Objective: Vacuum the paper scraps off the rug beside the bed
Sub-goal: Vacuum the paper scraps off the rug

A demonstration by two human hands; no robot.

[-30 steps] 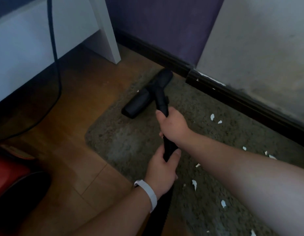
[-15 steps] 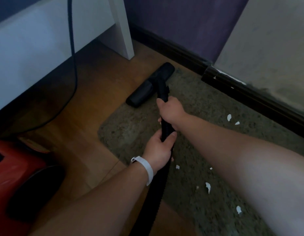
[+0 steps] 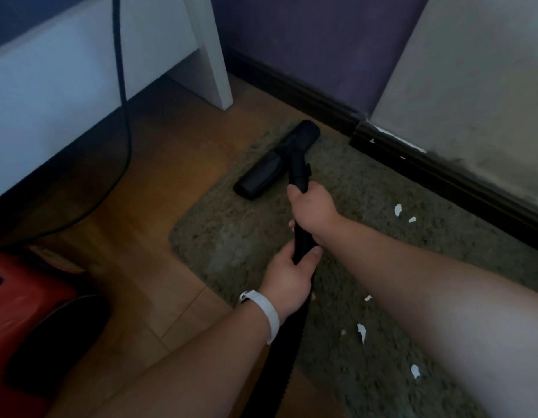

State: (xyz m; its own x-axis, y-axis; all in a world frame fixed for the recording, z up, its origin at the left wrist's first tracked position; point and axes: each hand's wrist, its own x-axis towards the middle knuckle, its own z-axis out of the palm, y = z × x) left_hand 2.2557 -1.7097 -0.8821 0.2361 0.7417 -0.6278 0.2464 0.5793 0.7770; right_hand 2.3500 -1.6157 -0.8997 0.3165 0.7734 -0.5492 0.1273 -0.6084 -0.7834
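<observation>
We hold the vacuum two-handed. Our right hand [image 3: 313, 206] wraps the black wand [image 3: 299, 171] just behind the floor nozzle [image 3: 273, 164], likely to steer it. Our left hand [image 3: 287, 282] curls round the ribbed hose [image 3: 279, 372], likely to carry its weight. The nozzle lies flat on the rug's [image 3: 237, 236] far corner near the white bed leg [image 3: 213, 70]. The paper scraps [image 3: 398, 209] lie to its right, still unswept. Compared with a second ago, both grips match, the nozzle has barely shifted, and the red canister [image 3: 26, 297] shows more.

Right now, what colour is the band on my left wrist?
The wristband is white, shown in the head view.
</observation>
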